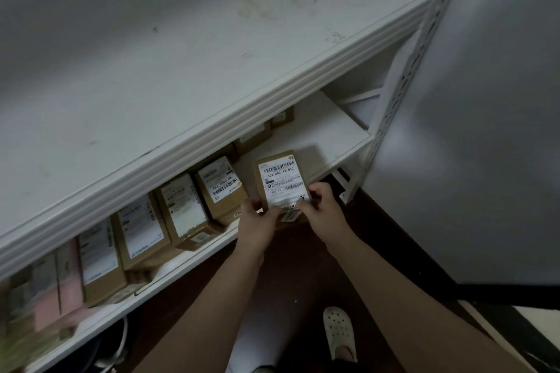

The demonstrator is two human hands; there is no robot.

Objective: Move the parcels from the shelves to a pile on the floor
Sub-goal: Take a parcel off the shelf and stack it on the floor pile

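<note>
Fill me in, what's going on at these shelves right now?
A person grips one labelled parcel with both hands, the left hand and right hand at its near end. It sits at the front edge of the lower shelf. The other parcels stand in a row on that shelf, to the left. No pile shows on the floor in view.

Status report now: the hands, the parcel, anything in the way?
Left hand and right hand both grip one parcel at lower shelf's front edge. Other parcels stand left of it. Path out looks free.
</note>
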